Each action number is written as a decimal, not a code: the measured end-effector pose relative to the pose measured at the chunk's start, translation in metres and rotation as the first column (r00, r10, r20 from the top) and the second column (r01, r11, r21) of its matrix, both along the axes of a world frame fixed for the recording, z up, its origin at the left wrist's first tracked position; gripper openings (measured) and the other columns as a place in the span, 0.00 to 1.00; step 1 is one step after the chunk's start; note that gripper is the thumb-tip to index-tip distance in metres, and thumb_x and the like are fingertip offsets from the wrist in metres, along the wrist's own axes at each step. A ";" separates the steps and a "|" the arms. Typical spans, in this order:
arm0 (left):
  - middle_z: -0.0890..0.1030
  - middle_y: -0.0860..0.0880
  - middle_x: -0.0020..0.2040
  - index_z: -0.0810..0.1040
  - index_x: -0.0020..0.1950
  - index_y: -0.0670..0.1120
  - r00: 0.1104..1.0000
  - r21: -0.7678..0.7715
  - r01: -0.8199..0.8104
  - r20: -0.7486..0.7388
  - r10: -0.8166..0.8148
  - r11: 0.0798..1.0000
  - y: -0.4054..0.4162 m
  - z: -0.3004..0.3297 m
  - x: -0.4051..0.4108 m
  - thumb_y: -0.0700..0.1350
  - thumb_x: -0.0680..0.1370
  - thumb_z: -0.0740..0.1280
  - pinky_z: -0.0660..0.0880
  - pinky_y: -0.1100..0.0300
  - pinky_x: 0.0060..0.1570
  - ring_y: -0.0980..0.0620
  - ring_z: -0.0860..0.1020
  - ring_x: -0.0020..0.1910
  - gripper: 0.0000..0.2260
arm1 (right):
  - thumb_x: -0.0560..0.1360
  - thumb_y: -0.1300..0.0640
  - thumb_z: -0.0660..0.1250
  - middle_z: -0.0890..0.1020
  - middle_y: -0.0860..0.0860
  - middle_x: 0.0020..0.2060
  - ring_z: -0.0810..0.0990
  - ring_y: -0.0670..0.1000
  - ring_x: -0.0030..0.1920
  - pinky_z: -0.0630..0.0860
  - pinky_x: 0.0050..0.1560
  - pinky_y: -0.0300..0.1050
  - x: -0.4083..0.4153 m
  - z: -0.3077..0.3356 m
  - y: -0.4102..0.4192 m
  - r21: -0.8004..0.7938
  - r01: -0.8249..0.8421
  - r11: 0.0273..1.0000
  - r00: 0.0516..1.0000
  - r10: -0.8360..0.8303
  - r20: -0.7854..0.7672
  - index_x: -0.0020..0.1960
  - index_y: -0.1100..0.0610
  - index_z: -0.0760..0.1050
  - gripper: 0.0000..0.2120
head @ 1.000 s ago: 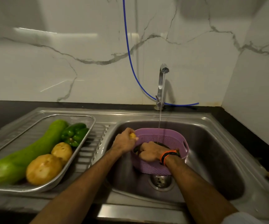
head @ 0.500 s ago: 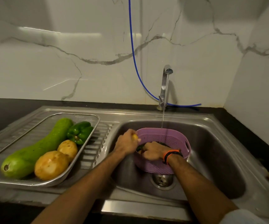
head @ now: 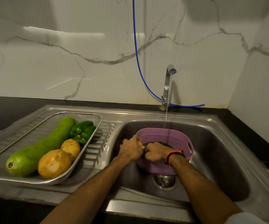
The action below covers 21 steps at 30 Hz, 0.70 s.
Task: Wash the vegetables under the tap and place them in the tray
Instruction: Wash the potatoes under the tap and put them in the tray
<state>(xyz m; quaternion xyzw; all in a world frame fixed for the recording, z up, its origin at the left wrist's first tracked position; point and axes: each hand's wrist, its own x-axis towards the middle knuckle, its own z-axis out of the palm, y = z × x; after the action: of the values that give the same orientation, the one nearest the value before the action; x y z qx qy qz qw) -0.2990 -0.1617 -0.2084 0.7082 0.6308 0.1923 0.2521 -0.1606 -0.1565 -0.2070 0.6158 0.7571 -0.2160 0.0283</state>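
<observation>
Both my hands are clenched, left hand (head: 131, 148) on a yellow vegetable (head: 139, 143), right hand (head: 156, 152) on dark greens (head: 146, 145) in the basket (head: 171, 139); wet, either could slip into the sink (head: 219, 159).

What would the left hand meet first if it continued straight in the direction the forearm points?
Probably the near-left rim of the purple basket, which the left hand already seems to reach, gripping a yellow piece. Depth is unclear; the right hand lies just beside it.
</observation>
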 end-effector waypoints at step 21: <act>0.78 0.46 0.64 0.73 0.69 0.48 0.963 0.258 -0.260 0.138 0.230 0.931 -0.060 0.138 -0.144 0.50 0.79 0.69 0.75 0.51 0.63 0.46 0.77 0.61 0.19 | 0.76 0.53 0.69 0.76 0.53 0.66 0.75 0.51 0.64 0.70 0.59 0.39 -0.131 0.104 -0.038 0.370 -0.008 0.929 0.873 0.187 -0.451 0.71 0.57 0.69 0.26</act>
<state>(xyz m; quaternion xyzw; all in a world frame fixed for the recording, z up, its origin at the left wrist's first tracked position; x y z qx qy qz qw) -0.4430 -0.2218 -0.0705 0.6407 0.6674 0.3447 0.1588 -0.2915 -0.1949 -0.1034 0.4983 0.7974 -0.2186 -0.2609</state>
